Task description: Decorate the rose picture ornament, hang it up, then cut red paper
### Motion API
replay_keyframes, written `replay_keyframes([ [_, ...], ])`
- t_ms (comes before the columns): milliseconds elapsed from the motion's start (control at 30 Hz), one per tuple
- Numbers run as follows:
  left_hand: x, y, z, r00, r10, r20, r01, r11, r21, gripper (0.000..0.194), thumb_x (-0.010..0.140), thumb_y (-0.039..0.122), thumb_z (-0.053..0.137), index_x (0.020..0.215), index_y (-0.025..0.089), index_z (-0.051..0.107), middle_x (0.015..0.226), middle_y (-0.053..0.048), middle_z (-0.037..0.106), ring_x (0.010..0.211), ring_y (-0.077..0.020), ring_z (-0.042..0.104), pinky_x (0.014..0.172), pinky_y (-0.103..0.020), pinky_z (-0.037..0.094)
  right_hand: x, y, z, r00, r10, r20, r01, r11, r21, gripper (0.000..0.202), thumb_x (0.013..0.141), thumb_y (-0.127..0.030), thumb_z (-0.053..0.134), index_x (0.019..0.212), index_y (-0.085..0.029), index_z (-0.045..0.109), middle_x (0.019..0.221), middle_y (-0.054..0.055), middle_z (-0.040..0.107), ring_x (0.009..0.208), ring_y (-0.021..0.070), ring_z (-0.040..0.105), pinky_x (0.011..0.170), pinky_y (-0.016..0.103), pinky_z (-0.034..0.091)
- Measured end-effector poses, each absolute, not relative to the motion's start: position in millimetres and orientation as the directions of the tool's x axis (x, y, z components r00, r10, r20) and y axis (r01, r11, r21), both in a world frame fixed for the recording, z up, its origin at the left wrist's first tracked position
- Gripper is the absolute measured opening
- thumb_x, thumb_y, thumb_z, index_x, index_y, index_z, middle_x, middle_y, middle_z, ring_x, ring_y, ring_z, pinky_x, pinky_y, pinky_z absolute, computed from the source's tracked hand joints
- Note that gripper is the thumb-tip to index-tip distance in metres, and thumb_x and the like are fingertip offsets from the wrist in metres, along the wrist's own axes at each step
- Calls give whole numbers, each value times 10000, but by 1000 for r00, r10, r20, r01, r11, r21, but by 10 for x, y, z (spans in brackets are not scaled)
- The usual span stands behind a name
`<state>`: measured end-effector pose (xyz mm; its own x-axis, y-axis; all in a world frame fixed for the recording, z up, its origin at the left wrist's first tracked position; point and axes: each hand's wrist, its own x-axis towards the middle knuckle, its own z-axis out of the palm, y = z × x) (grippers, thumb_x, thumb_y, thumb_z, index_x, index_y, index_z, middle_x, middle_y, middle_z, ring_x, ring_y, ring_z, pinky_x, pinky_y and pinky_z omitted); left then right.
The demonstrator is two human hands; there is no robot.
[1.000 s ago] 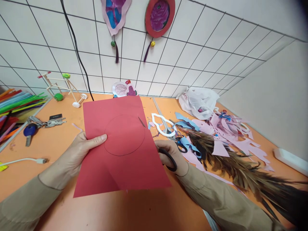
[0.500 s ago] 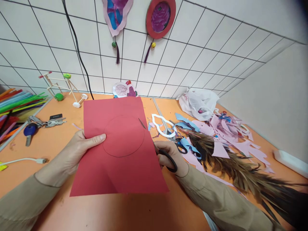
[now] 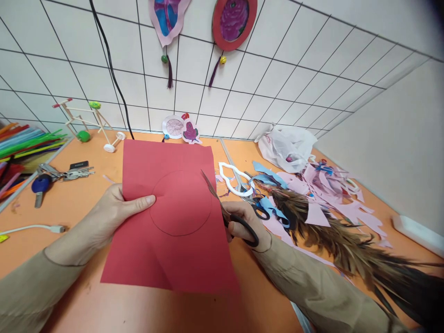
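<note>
A red paper sheet (image 3: pixel 180 259) with a drawn circle is held up over the orange table. My left hand (image 3: pixel 114 215) pinches its left edge, thumb on top beside the circle and the other fingers hidden beneath. Closed round the black handles of a pair of scissors (image 3: pixel 245 230), my right hand (image 3: pixel 244 219) is at the sheet's right edge. One blade shows above the paper near the circle's upper right; the other blade is mostly hidden.
Keys (image 3: pixel 41 184) and a white cable (image 3: pixel 31 227) lie at left, near colored sticks (image 3: pixel 27 141). On the right are a white outline (image 3: pixel 231 180), pink scraps (image 3: pixel 324 189), a plastic bag (image 3: pixel 287 145) and a feather bundle (image 3: pixel 333 231). A stick model (image 3: pixel 85 122) stands behind.
The scissors have cut in from the sheet's right edge, and more of the blade shows. The paper's right part has shifted slightly right and down.
</note>
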<state>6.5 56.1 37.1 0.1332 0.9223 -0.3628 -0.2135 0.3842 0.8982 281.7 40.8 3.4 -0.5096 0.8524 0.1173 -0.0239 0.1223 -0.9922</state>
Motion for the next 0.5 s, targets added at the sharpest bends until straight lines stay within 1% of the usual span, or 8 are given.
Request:
replay_keyframes([
  [167,65,565,360,136,930,-341,-187,362,913,326,551,273,891,821,156,751,724,-84,771,600,-267,730,539,-350,623,2819,407,29,-509,852,123,-21,130,-991,501,752,-643,633,692,-149,576,477,-27,487,394,82,458,390,196,330],
  [500,59,550,343,145,936,-321,-195,345,918,317,568,268,879,839,159,755,748,-77,775,595,-256,729,545,-346,623,2850,401,-13,-498,866,57,17,75,-997,463,736,-601,665,762,-143,600,535,-27,500,428,92,494,397,204,402],
])
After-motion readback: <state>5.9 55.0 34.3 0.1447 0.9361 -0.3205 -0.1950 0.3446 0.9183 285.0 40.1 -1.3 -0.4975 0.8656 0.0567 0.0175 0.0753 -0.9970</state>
